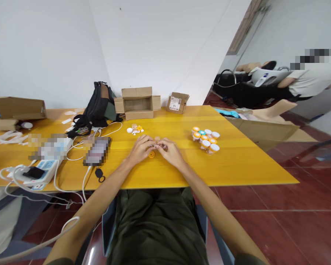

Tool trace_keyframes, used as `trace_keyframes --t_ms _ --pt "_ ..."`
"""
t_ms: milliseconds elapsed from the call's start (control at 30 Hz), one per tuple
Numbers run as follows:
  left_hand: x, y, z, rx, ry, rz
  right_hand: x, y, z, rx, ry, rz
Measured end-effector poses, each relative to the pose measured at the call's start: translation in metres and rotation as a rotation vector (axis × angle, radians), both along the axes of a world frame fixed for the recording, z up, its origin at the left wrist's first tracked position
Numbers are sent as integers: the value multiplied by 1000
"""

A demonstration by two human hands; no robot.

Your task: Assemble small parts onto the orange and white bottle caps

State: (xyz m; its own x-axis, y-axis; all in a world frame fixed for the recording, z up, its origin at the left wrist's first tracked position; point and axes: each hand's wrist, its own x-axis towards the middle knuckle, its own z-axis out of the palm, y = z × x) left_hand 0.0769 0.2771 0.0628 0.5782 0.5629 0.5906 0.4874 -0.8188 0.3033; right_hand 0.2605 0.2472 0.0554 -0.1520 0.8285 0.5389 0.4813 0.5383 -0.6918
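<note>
Small jar: tiny clear item (156,146) pinched between both hands near table centre, mostly hidden by fingers, exact type hard to tell
Left hand: (139,149) knuckles up on the table, fingers curled narrow around the small item, fingertips meeting the right hand's
Right hand: (171,151) mirrors it, fingers bent in close, gripping the same item from the other side
Orange lid: (151,154) flat on the table just below the fingertips, between the two hands, touching or nearly touching the left hand
Table: yellow wooden top (237,165), both forearms come in over the near edge
Capped jars: cluster (205,139) of small jars with orange, white and one teal cap, right of the hands, near but apart
Loose parts: small pile (135,129) of white and orange caps and bits, just beyond the left hand
Open carton: cardboard box (138,103) with flaps out at the far edge, by the wall
Small box: labelled carton (177,102) to the right of it, tilted
Backpack: black (97,108), slumped left of the open carton
Power strip: white (41,171) at left near edge, white cables trailing off the table
Phone: blurred-out screen (97,151) left of the left hand, cable attached
Other person: sleeve and torso (311,82) far right background, well away from the table
Floor: red tiles (292,217)
</note>
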Motion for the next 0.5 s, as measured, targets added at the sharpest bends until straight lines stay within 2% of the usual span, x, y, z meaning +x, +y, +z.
trace_keyframes --t_ms 200,500 --pt "0 3 -2 48 -43 -2 1 3 0 -45 74 55" --pt "0 2 -3 23 -61 -1 0 2 3 -18 86 40"
